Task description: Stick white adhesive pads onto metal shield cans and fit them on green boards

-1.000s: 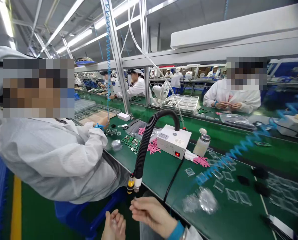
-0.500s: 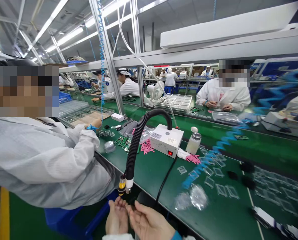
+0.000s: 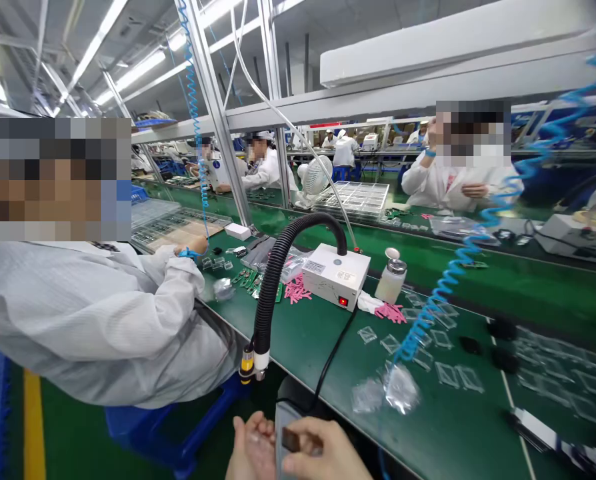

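Observation:
Low in the view, in front of the table edge, my right hand [image 3: 328,448] pinches a small dark flat piece [image 3: 291,439] between thumb and fingers. Close on its left is my left hand [image 3: 256,445], palm up with its fingers curled in; what lies in it, if anything, I cannot make out. Above both hands hangs the nozzle end [image 3: 261,361] of a black flexible hose [image 3: 273,287], with a yellow-and-black sensor [image 3: 247,364] beside it. The hose rises from a white box [image 3: 336,275] with a lit red switch.
Clear plastic frames [image 3: 448,375], crumpled clear film [image 3: 401,389] and a pump bottle [image 3: 392,281] are on the green table [image 3: 308,347]. Pink strips [image 3: 297,289] and green circuit boards [image 3: 251,280] lie farther left. A blue coiled hose [image 3: 448,280] hangs down. A co-worker's sleeve [image 3: 173,280] is at left.
My hands have drawn slightly apart and lower, and the dark piece now shows in my right fingers. The blue coiled hose has swung. The co-worker opposite has raised a hand.

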{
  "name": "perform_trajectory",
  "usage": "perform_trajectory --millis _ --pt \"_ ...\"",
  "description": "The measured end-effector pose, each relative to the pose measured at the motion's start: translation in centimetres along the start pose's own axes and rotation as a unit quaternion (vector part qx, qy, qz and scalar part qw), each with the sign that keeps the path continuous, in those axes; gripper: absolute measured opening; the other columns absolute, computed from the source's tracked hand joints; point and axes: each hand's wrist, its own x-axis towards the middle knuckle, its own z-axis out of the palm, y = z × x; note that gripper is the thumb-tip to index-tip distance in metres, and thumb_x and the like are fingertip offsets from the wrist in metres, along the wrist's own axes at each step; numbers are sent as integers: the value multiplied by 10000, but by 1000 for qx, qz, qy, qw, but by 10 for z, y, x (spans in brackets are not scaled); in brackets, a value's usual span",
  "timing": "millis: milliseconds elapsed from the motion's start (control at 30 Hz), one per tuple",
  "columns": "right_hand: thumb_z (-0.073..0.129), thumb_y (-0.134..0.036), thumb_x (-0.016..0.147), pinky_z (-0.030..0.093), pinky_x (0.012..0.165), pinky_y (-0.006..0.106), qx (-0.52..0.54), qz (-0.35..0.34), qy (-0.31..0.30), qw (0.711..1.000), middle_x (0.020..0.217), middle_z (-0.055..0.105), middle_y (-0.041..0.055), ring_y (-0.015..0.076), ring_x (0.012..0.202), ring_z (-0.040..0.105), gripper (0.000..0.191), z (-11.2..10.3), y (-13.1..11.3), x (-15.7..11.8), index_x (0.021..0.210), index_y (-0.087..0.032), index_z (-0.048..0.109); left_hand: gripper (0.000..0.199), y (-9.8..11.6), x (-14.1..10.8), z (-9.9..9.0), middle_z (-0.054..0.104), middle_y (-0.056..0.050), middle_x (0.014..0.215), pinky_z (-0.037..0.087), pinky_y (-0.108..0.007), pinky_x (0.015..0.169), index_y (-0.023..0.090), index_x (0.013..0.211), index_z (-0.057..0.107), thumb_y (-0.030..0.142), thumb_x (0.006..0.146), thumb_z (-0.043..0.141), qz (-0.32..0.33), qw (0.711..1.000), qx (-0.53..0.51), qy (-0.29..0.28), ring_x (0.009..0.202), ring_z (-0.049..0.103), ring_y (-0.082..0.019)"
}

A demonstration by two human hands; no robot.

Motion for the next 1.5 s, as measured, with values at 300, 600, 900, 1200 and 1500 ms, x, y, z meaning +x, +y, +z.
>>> perform_trajectory --millis 300,600,900,1200,1500 --pt "613 -124 735 347 685 106 -465 -228 248 818 911 548 -12 65 785 488 412 -47 4 -53 1091 -330 633 436 -77 -41 42 680 -129 1003 481 -301 888 104 731 690 328 922 369 -111 988 34 -100 935 635 -183" --pt "625 -77 693 360 838 128 -432 -247 281 820 1006 578 -32 90 950 494 393 -69 13 -52 1025 -285 661 468 -111 -57 50 606 -111 1223 241 -334 1113 137 846 740 400 915 358 -104 977 83 -165 1263 425 -227" --pt "630 -119 695 351 789 163 -483 -255 315 776 1003 589 -46 104 937 501 397 -75 21 -55 1041 -313 654 478 -110 -44 42 545 -70 1307 229 -279 1107 122 945 723 377 933 320 -182 955 46 -230 1302 371 -185" --pt "690 -173 675 321 735 186 -536 -270 339 724 958 590 -61 87 894 514 393 -76 24 -55 1022 -352 653 460 -112 -53 45 598 -79 1241 270 -311 1097 130 896 735 337 936 326 -173 963 50 -202 1261 430 -203" --pt "684 -349 751 343 802 159 -556 -244 263 750 1080 564 -86 92 982 510 370 -90 20 -63 1108 -381 592 378 -113 -62 47 635 -130 1169 358 -364 1051 122 891 736 256 917 383 -115 969 72 -205 1135 553 -235"
